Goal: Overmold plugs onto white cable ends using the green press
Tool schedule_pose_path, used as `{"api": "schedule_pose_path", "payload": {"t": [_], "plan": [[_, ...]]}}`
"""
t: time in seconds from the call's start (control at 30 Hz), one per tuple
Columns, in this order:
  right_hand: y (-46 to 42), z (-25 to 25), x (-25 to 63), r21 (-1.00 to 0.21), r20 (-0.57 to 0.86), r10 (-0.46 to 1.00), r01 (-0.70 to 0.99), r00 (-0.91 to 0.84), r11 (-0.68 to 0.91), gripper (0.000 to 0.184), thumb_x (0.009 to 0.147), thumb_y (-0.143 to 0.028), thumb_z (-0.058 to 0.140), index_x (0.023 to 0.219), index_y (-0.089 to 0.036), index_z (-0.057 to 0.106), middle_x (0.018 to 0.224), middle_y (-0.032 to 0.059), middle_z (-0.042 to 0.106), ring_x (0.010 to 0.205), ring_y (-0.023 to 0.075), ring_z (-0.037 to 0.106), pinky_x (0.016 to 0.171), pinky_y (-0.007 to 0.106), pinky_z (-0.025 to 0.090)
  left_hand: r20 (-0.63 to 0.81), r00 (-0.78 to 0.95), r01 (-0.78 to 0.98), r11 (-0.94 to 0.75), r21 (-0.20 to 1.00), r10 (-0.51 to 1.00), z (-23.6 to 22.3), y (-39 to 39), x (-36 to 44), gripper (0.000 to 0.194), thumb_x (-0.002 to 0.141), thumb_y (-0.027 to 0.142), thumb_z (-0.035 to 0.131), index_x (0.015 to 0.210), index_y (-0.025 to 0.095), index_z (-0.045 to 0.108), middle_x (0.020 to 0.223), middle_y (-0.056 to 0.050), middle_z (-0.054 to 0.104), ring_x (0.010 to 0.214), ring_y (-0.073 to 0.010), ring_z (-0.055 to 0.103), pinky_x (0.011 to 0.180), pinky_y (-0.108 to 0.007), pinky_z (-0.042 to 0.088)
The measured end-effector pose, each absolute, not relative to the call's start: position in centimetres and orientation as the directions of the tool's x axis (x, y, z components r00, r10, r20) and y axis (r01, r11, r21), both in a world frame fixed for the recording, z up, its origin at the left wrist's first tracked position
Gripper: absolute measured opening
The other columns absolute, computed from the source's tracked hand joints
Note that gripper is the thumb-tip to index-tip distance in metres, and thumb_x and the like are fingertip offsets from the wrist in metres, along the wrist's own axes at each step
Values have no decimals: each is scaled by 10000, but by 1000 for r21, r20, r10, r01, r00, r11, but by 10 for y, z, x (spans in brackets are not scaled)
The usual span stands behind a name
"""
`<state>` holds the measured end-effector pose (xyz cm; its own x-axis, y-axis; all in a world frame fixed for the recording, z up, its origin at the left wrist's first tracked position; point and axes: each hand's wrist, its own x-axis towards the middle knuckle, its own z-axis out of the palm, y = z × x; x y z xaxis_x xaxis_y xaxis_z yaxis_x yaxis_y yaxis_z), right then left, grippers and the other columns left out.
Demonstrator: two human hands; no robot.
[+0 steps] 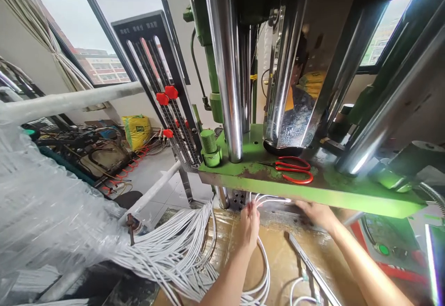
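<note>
Lower centre, our left hand (250,224) pinched seemingly light, bendy white cables (267,269), best held near tips, our right hand (318,215) blurred, grip unclear.

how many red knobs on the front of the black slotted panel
3: one knob highest, one just left of it, one lower down. Red bits show behind the panel, so more may be hidden there.

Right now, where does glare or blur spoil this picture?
Head view: bright streaks run down the chrome column; the sky through the window is nearly white. Also in the head view, the right hand looks smeared, while the left hand is crisper.
</note>
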<state>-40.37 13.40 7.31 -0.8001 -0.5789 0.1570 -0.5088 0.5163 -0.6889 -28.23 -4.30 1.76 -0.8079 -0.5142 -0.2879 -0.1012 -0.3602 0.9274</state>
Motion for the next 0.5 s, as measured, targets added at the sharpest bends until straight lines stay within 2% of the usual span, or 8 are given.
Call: {"api": "schedule_pose_path", "payload": {"t": [0.07,0.1,0.2,0.27,0.3,0.37,0.43,0.5], "plan": [[140,79,-387,-712,120,-629,-508,-768,485,348,936,-488,467,1018,-199,641,1073,69,669,1073,225,596,999,428,444,-239,-826,-74,-322,944,-510,25,-45,-278,620,764,752,487,845,151,613,533,86,252,430,-52,215,404,-196,128],[145,83,-377,-720,107,-635,-500,-765,481,366,947,-500,423,966,-208,642,985,59,686,1009,217,622,964,392,470,-214,-849,-65,-306,950,-483,30,-47,-273,605,764,744,500,824,152,607,522,88,249,425,-51,204,403,-199,124],[174,90,-342,-730,65,-587,-440,-807,524,420,964,-516,313,808,-237,586,674,10,634,629,184,615,654,315,535,-197,-945,-127,-264,956,-260,51,-53,-252,537,802,679,531,860,150,601,516,92,283,417,-45,177,396,-206,98],[203,83,-320,-728,44,-530,-391,-847,563,423,964,-507,295,752,-247,552,607,0,596,537,177,578,537,300,507,-255,-965,-236,-227,945,-57,65,-56,-235,497,823,629,552,928,145,595,537,89,329,426,-40,181,398,-200,86],[219,75,-311,-722,58,-511,-390,-858,572,415,960,-497,301,760,-251,569,643,12,624,577,185,607,543,294,516,-299,-954,-298,-205,932,27,71,-56,-228,491,826,617,559,955,144,587,547,87,353,428,-37,189,399,-195,87],[250,54,-294,-679,157,-521,-475,-839,559,380,943,-469,341,880,-261,653,849,47,715,778,211,682,659,283,564,-375,-918,-393,-162,905,131,78,-52,-215,503,825,618,558,978,140,576,563,82,387,429,-33,207,398,-188,100],[275,35,-280,-585,294,-579,-622,-761,520,367,917,-433,395,1067,-261,683,1067,58,721,961,231,682,804,287,571,-419,-889,-444,-117,888,187,80,-42,-205,518,827,629,542,975,133,576,568,79,400,424,-32,219,392,-186,114],[290,24,-266,-531,359,-572,-665,-738,525,399,908,-412,406,1155,-244,669,1149,72,699,1042,248,657,880,315,554,-443,-868,-472,-93,877,225,79,-30,-197,510,838,625,528,970,135,579,555,83,388,419,-32,218,388,-184,121]]}}
